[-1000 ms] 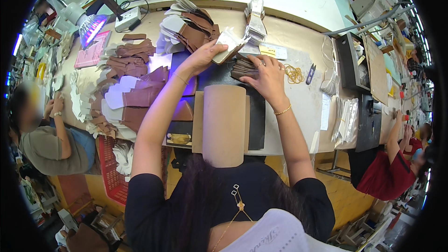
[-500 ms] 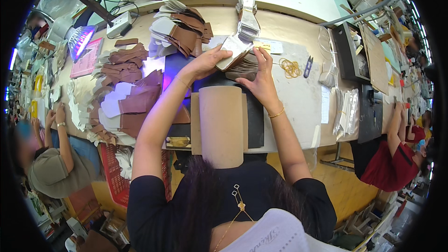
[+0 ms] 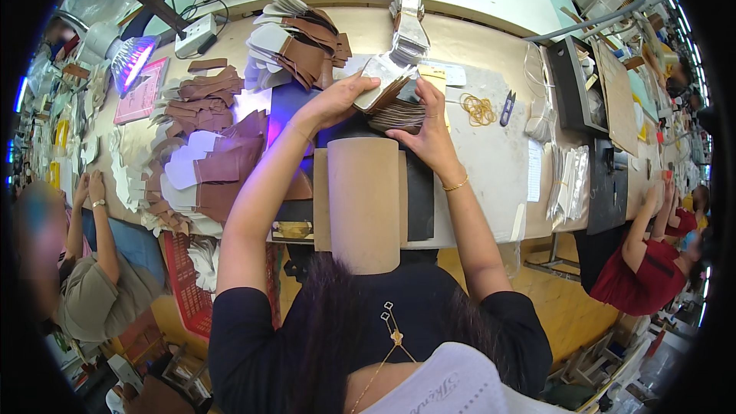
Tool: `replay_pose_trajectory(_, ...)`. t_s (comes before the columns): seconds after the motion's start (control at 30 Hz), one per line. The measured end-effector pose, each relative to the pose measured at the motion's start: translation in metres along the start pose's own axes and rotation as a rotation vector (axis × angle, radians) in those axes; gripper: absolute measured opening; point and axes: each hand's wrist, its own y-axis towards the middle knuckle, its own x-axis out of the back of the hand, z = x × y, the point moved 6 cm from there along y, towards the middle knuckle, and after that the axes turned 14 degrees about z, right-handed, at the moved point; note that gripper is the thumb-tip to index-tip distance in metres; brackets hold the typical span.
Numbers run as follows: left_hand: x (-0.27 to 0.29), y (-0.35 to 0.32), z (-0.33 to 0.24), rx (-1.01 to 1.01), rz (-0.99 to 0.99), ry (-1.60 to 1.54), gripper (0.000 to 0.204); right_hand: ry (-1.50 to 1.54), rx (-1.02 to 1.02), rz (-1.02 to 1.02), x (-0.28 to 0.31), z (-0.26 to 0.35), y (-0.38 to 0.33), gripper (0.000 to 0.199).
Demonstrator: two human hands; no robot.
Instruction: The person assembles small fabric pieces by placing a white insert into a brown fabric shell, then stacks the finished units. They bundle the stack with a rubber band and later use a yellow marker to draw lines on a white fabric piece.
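Beyond a tan curved board (image 3: 363,199), my two hands hold a stack of brown cut leather pieces (image 3: 397,113) with a pale piece on top. My left hand (image 3: 337,103) grips the stack's left side, its thumb lying over the pale top piece. My right hand (image 3: 431,126) is curled round the right side, thumb low and fingers at the upper corner. The layered edges fan out between the hands. Just past them lies a banded bundle of pale pieces (image 3: 410,27). A fuller pile of brown and white pieces (image 3: 295,46) sits to the left.
More brown and white pieces (image 3: 211,169) spread across the table's left. Rubber bands (image 3: 478,110), thread snips (image 3: 507,108) and a black box (image 3: 579,84) lie right. A lit lamp (image 3: 132,65) leans in at left. Co-workers sit on both sides; a red basket (image 3: 188,284) stands below.
The stack's edges have fanned further apart and its pale top has tilted slightly. My hands stay in nearly the same place. The co-workers at both sides have shifted their arms.
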Motion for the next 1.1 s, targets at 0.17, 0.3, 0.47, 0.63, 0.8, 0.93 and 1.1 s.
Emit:
replay_pose_trajectory(0.17, 0.02, 0.005, 0.002, -0.108, -0.048, -0.021, 0.037, -0.181, -0.111, 0.197, 0.006, -0.001, 0.002, 0.057)
replay_pose_trajectory(0.3, 0.031, -0.015, -0.017, -0.22, -0.404, 0.986, 0.061, -0.199, -0.056, 0.17, 0.014, 0.008, 0.01, 0.047)
replay_pose_trajectory(0.47, 0.012, -0.032, 0.004, -0.059, -0.438, 1.623, 0.057, -0.726, 0.032, 0.205, 0.012, 0.02, 0.015, 0.05)
replay_pose_trajectory(0.63, 0.01, -0.033, 0.006, -0.094, -0.467, 1.702, 0.062, -0.798, -0.02, 0.369, 0.005, 0.018, 0.028, 0.056)
replay_pose_trajectory(0.8, 0.013, -0.036, 0.008, -0.112, -0.437, 1.664, 0.064, -0.656, -0.019, 0.412, -0.002, 0.017, 0.037, 0.056)
replay_pose_trajectory(0.93, 0.016, -0.041, 0.01, -0.048, -0.413, 1.72, 0.064, -0.573, 0.028, 0.389, -0.001, 0.015, 0.031, 0.053)
replay_pose_trajectory(1.1, 0.024, -0.038, -0.01, -0.136, -0.416, 1.344, 0.065, -0.078, -0.248, 0.261, 0.024, -0.003, 0.036, 0.053)
